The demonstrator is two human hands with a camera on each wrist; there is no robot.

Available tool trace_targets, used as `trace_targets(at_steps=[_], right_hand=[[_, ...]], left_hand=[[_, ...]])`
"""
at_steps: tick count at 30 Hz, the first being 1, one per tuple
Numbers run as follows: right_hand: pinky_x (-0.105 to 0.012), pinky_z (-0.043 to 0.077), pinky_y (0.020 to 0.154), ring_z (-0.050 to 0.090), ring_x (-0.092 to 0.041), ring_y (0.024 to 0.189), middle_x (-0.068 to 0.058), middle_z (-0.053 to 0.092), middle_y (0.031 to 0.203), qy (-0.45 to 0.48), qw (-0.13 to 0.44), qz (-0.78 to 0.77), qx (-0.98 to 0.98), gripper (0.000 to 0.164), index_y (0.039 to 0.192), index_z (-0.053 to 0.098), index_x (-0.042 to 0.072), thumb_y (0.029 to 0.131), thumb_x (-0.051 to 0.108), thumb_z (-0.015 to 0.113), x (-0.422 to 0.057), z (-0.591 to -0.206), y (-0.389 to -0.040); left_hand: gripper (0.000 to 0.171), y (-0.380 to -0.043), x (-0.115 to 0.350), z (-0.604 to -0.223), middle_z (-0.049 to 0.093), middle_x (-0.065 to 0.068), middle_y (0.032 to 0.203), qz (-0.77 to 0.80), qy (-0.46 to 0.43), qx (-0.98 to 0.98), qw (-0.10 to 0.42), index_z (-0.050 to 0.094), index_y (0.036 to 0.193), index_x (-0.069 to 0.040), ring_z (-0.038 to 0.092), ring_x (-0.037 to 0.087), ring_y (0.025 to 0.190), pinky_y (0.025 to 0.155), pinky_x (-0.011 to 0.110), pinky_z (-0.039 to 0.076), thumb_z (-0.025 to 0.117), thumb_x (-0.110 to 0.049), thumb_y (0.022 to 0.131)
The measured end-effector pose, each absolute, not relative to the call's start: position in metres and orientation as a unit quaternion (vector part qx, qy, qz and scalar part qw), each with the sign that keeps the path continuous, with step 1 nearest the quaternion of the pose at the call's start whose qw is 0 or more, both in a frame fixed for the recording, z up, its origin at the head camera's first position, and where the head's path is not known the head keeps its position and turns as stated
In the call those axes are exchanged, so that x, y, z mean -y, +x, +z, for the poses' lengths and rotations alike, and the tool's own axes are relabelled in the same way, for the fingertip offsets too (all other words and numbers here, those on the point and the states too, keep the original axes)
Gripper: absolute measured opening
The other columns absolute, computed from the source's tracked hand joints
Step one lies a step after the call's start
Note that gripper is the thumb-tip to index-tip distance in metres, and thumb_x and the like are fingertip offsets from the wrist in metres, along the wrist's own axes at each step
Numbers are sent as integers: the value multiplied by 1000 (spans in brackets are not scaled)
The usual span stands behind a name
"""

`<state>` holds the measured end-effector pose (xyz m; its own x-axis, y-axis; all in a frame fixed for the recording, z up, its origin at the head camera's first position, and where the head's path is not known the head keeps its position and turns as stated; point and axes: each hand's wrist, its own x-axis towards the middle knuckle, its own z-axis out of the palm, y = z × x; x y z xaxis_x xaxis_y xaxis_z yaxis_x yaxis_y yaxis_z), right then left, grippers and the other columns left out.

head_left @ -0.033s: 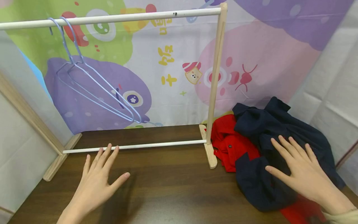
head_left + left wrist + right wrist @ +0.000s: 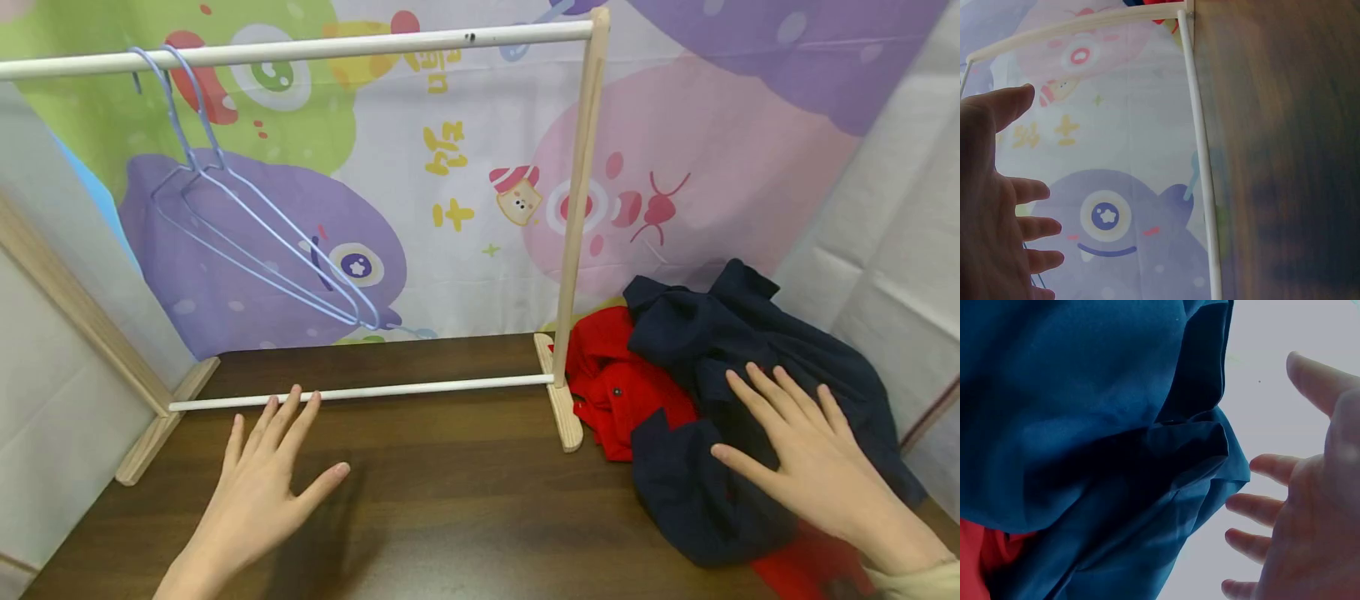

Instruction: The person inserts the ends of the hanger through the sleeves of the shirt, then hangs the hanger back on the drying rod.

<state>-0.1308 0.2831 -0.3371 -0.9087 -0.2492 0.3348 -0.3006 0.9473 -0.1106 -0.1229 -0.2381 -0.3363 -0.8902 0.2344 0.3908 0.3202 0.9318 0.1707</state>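
Note:
My left hand is held palm down over the table, fingers spread, with nothing in it. Its fingertips overlap the white lower bar of the clothes rack in the head view. On the right, my right hand hovers with spread fingers over a crumpled navy garment, holding nothing. The right wrist view shows the palm beside the folds of this dark cloth. Partly under the navy garment lies a red garment with a dark button. Two light blue wire hangers hang at the left of the top rail.
The rack's right wooden post stands on a wooden foot beside the clothes. Another foot is at left. Behind hangs a cartoon-printed curtain, and white cloth walls flank the dark wooden table.

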Motion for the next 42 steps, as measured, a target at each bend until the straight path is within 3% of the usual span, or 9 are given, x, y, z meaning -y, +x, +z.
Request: trace_targets(at_steps=[17,29,34,39,42], right_hand=[[-55,-18,103,-1,-31,140,-18,18,149,131,165,112,971,82,146,17,16,83,49,57,-284,-338,-130],[-58,-9,106,9,-33,139,-21,24,146,142,196,107,964,81,145,22,13,82,44,62,-288,-337,-141],[-60,0,105,16,-39,135,-24,26,144,140,206,114,962,82,144,22,10,81,41,63,-294,-337,-146],[-63,9,103,23,-46,129,-28,27,142,119,198,124,965,89,145,18,7,79,45,65,-301,-340,-150],[-64,10,101,24,-48,127,-30,27,141,102,192,129,968,95,145,15,6,77,49,65,-305,-342,-154]], left_hand=[[76,-123,233,-342,24,14,148,-123,-149,962,191,28,143,-17,17,33,137,109,50,-7,57,-52,82],[75,-132,222,-342,29,12,146,-125,-166,958,196,33,141,-15,23,34,135,109,50,-4,58,-52,81],[64,-133,221,-344,46,10,136,-119,-172,957,203,47,131,-10,35,35,128,108,53,6,62,-47,80],[43,-133,218,-346,64,5,107,-119,-176,956,203,62,110,-10,56,28,105,99,49,28,71,-34,75],[20,-135,215,-346,64,-5,87,-107,-190,954,206,66,89,-17,61,20,88,91,44,38,75,-24,72]])
